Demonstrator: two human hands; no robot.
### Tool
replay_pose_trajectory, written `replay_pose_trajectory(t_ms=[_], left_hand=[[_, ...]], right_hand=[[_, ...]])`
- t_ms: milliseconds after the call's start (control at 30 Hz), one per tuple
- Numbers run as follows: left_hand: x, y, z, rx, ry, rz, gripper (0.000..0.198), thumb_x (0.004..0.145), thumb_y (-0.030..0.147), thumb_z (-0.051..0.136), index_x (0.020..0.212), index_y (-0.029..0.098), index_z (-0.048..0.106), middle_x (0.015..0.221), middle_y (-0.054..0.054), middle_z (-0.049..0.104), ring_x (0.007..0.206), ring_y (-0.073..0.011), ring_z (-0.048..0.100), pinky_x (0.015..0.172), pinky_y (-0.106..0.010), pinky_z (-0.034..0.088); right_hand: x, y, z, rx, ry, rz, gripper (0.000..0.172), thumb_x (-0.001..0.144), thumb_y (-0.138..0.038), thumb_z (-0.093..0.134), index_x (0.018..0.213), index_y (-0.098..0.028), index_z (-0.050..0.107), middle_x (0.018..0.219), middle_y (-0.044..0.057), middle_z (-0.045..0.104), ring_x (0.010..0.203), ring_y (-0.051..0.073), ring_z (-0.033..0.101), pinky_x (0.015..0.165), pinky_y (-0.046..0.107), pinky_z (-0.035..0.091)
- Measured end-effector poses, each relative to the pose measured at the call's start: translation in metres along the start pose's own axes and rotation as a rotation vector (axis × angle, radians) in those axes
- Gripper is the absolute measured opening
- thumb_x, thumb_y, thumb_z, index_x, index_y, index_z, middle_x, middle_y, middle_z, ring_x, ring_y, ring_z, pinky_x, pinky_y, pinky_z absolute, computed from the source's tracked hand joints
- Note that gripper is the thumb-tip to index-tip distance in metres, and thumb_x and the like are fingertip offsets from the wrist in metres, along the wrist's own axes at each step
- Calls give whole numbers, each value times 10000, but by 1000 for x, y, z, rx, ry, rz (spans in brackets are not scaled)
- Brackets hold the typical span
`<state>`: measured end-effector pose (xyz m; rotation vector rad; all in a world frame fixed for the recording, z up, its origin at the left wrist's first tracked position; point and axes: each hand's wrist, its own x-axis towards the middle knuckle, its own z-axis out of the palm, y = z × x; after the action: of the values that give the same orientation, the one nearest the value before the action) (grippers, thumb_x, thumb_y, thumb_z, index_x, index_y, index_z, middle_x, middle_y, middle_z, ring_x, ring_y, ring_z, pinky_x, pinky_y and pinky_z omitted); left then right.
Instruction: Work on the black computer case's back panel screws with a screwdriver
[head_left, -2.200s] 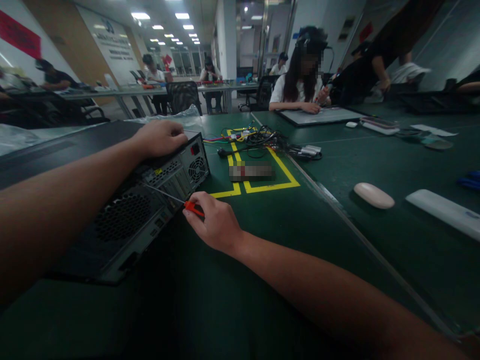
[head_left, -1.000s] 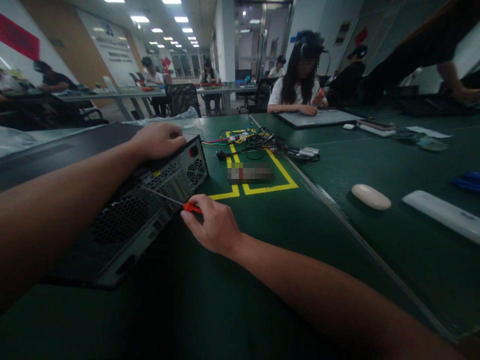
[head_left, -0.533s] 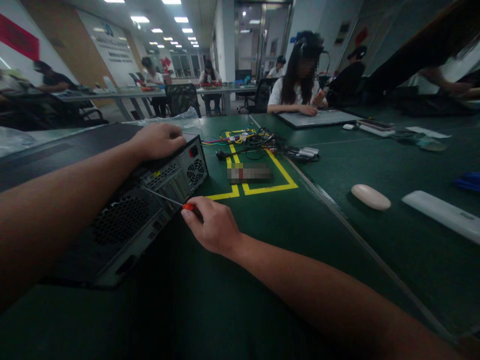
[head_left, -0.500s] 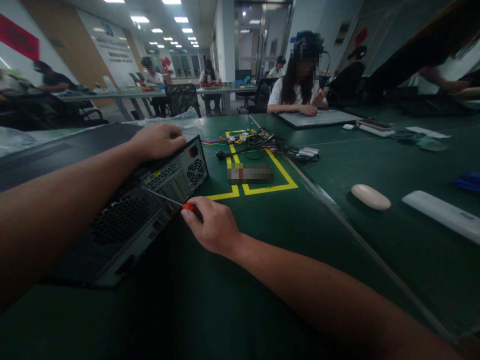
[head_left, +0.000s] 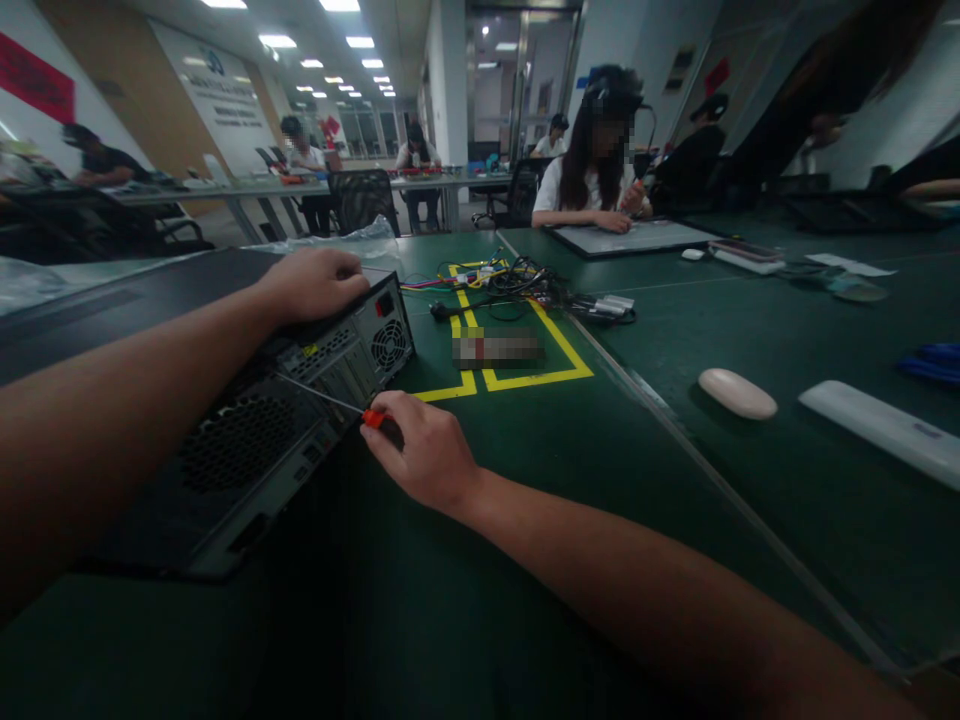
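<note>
A black and grey desktop computer case (head_left: pixel 247 525) lies on the green table at my left, its back panel with vents, slots and a fan facing me. My left hand (head_left: pixel 319 283) presses on its upper edge, fingers curled in; the fingertips are partly hidden. Between thumb and fingers, my right hand (head_left: pixel 427 447) grips the red handle of a screwdriver (head_left: pixel 372 418). The thin metal shaft reaches left to the back panel beside the slots. Where its tip meets the case is too dark to make out.
A bundle of cables (head_left: pixel 529 278) and a blurred-out box-like item (head_left: pixel 499 348) lie by yellow tape (head_left: pixel 540 378). Farther right are a cream oval object (head_left: pixel 737 393) and a long white object (head_left: pixel 877 425). Across the table a person (head_left: pixel 589 185) works at a flat panel (head_left: pixel 637 237).
My right thumb and fingers have shifted on the screwdriver, and more of the red handle shows. The left hand and computer case stay put; the view has moved slightly.
</note>
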<state>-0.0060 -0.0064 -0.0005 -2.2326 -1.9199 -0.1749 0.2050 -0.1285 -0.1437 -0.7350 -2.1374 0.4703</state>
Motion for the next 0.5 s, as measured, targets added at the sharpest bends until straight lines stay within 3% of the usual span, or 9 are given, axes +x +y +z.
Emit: replay_pose_trajectory(t_ms=[500], left_hand=[[1, -2, 3, 8, 28, 16, 467, 910, 506, 394, 953, 173, 719, 906, -120, 691, 813, -258, 579, 704, -366, 394]], right_hand=[[0, -3, -1, -23, 25, 22, 280, 1071, -443, 507, 1206, -212, 590, 1097, 65, 755, 1000, 201, 734, 866, 316, 533]])
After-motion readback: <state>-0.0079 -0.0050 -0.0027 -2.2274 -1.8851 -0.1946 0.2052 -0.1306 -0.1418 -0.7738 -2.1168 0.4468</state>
